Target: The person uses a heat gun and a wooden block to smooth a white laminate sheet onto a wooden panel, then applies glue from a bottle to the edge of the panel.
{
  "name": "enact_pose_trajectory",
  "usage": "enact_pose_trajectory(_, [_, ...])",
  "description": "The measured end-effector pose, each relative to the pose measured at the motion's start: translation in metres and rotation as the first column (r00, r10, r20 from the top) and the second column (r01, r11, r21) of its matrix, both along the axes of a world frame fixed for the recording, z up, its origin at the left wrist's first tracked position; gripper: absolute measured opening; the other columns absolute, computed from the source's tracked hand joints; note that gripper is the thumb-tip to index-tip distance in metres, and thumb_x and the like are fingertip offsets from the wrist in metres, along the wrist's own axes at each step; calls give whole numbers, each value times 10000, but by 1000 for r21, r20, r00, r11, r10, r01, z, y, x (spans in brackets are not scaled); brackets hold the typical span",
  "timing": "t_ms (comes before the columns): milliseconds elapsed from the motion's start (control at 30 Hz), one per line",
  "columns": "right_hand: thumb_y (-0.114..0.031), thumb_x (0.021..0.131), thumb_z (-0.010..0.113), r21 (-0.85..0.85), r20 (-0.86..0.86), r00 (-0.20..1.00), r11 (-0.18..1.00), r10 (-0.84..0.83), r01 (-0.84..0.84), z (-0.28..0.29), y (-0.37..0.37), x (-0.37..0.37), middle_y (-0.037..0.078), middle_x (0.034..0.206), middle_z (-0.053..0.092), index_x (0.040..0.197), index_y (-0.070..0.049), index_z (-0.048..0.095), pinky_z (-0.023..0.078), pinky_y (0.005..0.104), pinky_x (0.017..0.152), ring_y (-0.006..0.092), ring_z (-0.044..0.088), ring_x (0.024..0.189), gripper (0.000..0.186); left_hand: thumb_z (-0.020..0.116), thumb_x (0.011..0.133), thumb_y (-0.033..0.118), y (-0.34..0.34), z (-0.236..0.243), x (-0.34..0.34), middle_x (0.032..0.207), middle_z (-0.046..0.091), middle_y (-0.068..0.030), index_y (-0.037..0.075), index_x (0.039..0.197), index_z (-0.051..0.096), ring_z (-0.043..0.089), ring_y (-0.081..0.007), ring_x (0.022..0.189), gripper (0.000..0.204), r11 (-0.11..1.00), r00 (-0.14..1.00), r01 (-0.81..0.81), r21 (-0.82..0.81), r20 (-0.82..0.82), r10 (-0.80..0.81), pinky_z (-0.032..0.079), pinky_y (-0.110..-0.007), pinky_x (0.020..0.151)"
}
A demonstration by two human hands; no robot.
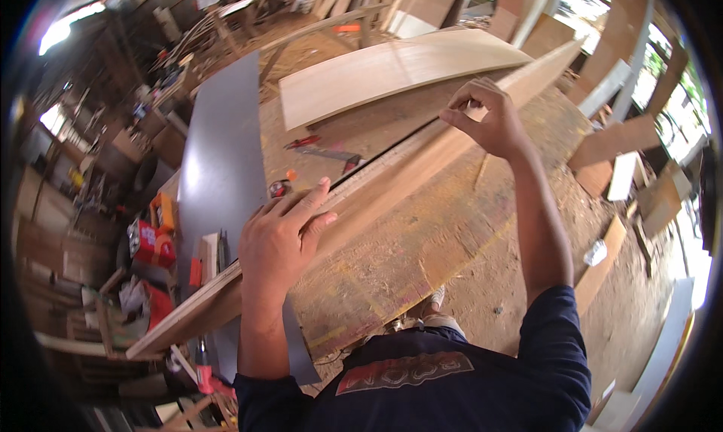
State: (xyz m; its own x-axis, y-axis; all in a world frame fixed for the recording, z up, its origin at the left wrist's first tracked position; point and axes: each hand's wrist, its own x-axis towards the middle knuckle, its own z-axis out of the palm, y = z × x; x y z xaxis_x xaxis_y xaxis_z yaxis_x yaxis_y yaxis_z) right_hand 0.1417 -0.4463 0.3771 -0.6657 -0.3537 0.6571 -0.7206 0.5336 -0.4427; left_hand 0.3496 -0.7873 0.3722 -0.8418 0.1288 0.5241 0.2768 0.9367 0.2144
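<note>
A long plywood board (399, 172) stands on edge diagonally across the worn worktable (422, 247), with a thin dark strip (376, 161) along part of its top edge. My left hand (282, 232) grips the board's lower-left stretch, thumb and fingers over the edge. Farther along, my right hand (486, 116) has curled fingers and thumb closed at the top edge by the strip's far end; whether it holds the strip too is unclear. Beyond the board lie red-handled pliers (300, 143), a grey tool (320, 155) and a small tape-measure-like item (280, 188).
A pale curved-edged panel (399, 63) lies at the back of the table, and a grey sheet (215, 131) extends along its left side. Red and orange boxes (151, 244) sit at left. Offcuts and leaning boards (617, 142) line the right; sawdust covers the dirt floor (550, 334).
</note>
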Motion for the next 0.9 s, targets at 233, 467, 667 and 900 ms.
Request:
enact_pose_trajectory(233, [-388, 794, 965, 160, 548, 725, 798, 418, -581, 28, -16, -87, 49, 858, 762, 1052, -56, 831, 556, 337, 801, 156, 702, 832, 441, 795, 923, 379, 7, 5, -7, 1149, 805, -25, 200, 1322, 789, 752, -272, 943, 437, 999, 999, -35, -8, 25, 35, 577, -384, 842])
enact_pose_trajectory(467, [-327, 824, 948, 137, 573, 725, 827, 383, -545, 33, -25, -84, 37, 781, 743, 925, -40, 829, 498, 327, 700, 134, 641, 752, 327, 833, 893, 340, 6, 7, -16, 1147, 812, -48, 202, 1335, 788, 765, -280, 954, 465, 997, 995, -60, 50, 77, 56, 585, -383, 862])
enact_pose_trajectory(667, [-314, 811, 952, 90, 498, 771, 861, 396, -500, 26, -25, -85, 27, 712, 680, 828, -9, 760, 461, 325, 656, 126, 574, 683, 361, 834, 921, 276, 8, 14, -24, 1123, 811, -100, 142, 1296, 801, 768, -299, 936, 400, 974, 996, -33, 223, 90, 13, 587, -397, 830])
enact_pose_trajectory(900, [-342, 806, 957, 76, 491, 789, 884, 370, -462, 24, -32, -89, 37, 687, 669, 834, -2, 748, 468, 317, 648, 126, 572, 662, 400, 778, 985, 240, -11, 49, -56, 971, 798, -163, 27, 1104, 805, 764, -301, 847, 245, 977, 877, -146, 155, 477, 55, 578, -368, 761])
